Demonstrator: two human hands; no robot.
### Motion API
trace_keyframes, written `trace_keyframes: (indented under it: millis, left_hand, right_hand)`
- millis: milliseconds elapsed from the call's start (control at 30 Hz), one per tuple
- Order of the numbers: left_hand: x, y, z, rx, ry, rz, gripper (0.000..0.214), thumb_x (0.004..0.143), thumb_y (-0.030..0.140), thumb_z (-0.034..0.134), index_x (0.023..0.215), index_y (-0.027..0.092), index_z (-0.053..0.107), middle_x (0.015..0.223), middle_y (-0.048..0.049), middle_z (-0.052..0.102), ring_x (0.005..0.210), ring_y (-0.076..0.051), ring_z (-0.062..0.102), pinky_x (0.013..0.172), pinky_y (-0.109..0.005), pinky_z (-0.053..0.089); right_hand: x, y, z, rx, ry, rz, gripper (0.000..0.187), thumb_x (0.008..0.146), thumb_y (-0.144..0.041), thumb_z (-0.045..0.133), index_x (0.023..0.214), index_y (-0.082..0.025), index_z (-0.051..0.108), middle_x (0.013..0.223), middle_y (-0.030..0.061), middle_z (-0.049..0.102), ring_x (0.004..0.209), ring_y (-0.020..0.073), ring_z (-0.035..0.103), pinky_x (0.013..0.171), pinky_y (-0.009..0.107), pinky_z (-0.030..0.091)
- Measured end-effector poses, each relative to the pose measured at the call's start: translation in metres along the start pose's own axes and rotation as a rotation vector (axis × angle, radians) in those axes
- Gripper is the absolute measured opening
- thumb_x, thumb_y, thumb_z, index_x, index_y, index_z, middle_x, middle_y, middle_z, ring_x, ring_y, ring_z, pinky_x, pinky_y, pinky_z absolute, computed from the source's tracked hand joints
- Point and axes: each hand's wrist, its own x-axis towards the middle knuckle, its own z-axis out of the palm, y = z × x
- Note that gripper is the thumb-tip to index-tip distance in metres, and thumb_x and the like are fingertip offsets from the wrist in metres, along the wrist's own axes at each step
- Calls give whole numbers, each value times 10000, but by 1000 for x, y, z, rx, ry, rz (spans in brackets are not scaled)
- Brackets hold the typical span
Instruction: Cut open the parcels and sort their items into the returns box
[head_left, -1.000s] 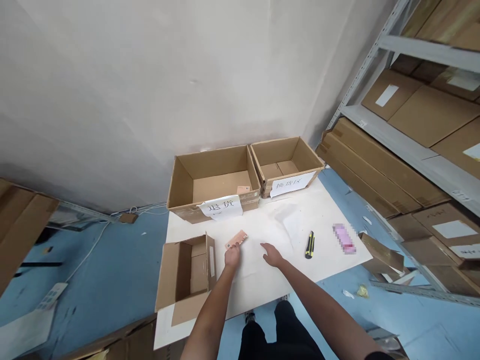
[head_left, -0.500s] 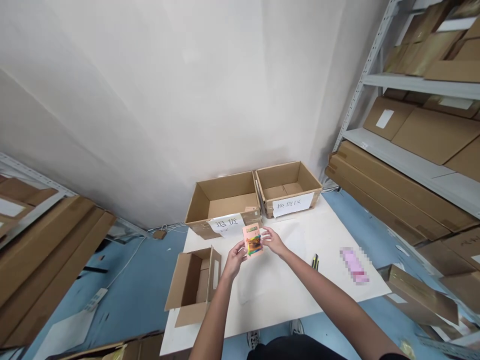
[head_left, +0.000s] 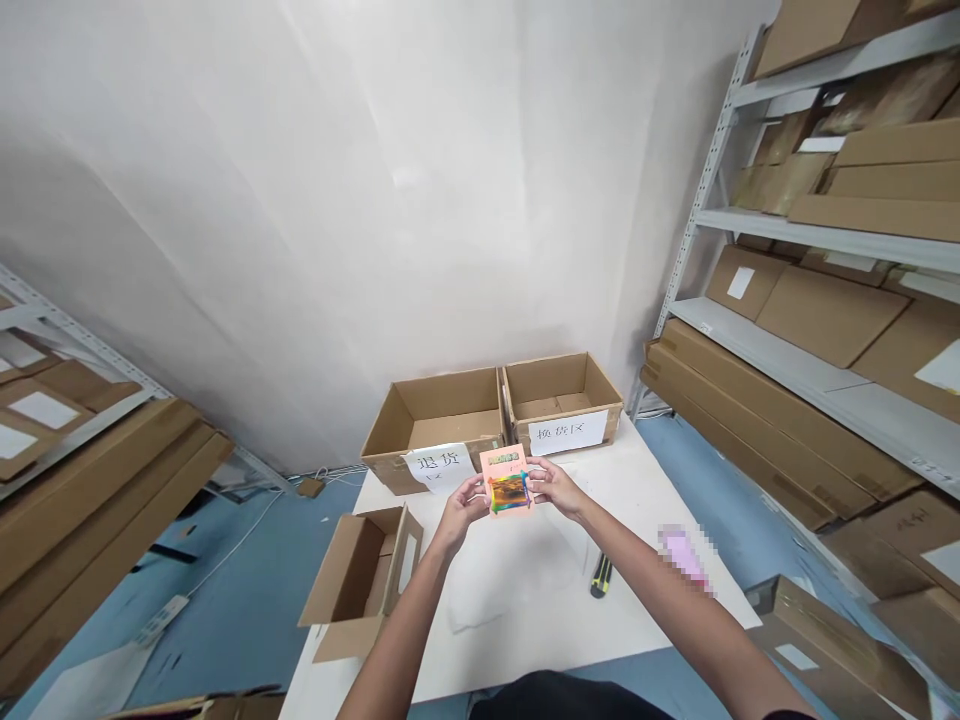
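Observation:
Held upright over the table is a small flat peach-coloured pack [head_left: 507, 482] with a rainbow-edged picture on its front; whether it is a booklet or a thin box I cannot tell. My left hand [head_left: 463, 510] grips its left edge, and my right hand [head_left: 556, 487] grips its right edge. Just behind it stand two open cardboard boxes, the left box [head_left: 386, 470] and the right box [head_left: 611, 425], each with a handwritten paper sign. A smaller open carton [head_left: 352, 570] is left of my left forearm. Beside my right forearm lies a black and yellow utility knife [head_left: 601, 577].
The white table [head_left: 517, 640] carries these boxes and, at its right, a blurred pink item [head_left: 684, 555]. Racks of cartons stand on both sides, the right shelf [head_left: 825, 235] and the left shelf [head_left: 82, 315]. A power strip [head_left: 161, 620] is on the blue floor.
The pack has turned to face me more squarely, still between both hands. My view has tilted up, so boxes and knife sit lower in the picture.

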Motion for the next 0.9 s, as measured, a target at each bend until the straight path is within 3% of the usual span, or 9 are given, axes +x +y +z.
trace_keyframes:
  millis: [133, 267, 367, 467, 567, 700, 767, 900]
  left_hand:
    - [-1, 10, 29, 168, 204, 142, 672, 684, 509, 834, 1272, 212, 706, 1077, -85, 739, 949, -225, 710, 887, -388, 589]
    - [-7, 22, 74, 292, 112, 290, 623, 779, 486, 770, 1350, 254, 676, 1286, -101, 699, 1125, -250, 682, 887, -362, 602]
    - [-10, 34, 92, 309, 131, 350, 523, 835, 477, 718, 1303, 242, 715, 1356, -101, 683, 1208, -269, 656, 934, -364, 592]
    - [-11, 48, 90, 194, 135, 336, 508, 829, 489, 731, 1260, 219, 742, 1295, -91, 729, 1190, -284, 676, 1011, -401, 558]
    - [-12, 61, 81, 15, 35, 221, 661, 769, 507, 809, 1341, 197, 695, 1291, -113, 735, 1137, -298, 703, 973, -430, 577]
    - [-17, 69, 68, -86, -121, 92, 727, 768, 537, 819, 1397, 211, 654, 1337, -147, 709, 1166, -298, 689, 950, -445, 581]
    - [-17, 69, 60, -80, -163, 63, 703, 754, 497, 844, 1376, 219, 672, 1344, -146, 706, 1186, -292, 682, 984, -445, 564]
    - [-15, 65, 48, -30, -118, 31, 687, 715, 455, 877, 1331, 202, 704, 1288, -147, 736, 1129, -290, 711, 986, -457, 566]
  right_hand:
    - [-9, -15, 5, -26, 75, -63, 593, 713, -440, 860, 1222, -288, 596, 1123, 51, 772, 905, 228, 760, 729, 355, 617]
    - [-18, -21, 20, -84, 72, -180, 517, 768, -496, 811, 1219, -285, 672, 1285, 86, 723, 1108, 272, 717, 843, 427, 616]
    - [-22, -22, 27, -124, 48, -199, 443, 852, -531, 717, 1238, -315, 713, 1429, 75, 637, 1250, 289, 647, 898, 458, 601]
    - [-20, -24, 22, -194, 205, -265, 513, 827, -477, 737, 1313, -327, 671, 1415, 83, 643, 1240, 284, 646, 952, 476, 577]
    - [-18, -29, 11, -264, 398, -303, 595, 728, -415, 808, 1288, -275, 662, 1331, 110, 678, 1156, 287, 667, 971, 476, 563]
    - [-23, -37, 2, -70, 267, -193, 744, 694, -391, 826, 1378, -255, 566, 1151, 83, 730, 931, 249, 721, 811, 421, 597]
    - [-28, -40, 2, 10, 227, -163, 726, 678, -382, 845, 1338, -254, 573, 1101, 62, 737, 864, 227, 725, 749, 374, 594]
    - [-37, -48, 5, 45, 180, -129, 626, 648, -393, 887, 1184, -250, 597, 1070, 55, 753, 851, 221, 727, 682, 315, 579]
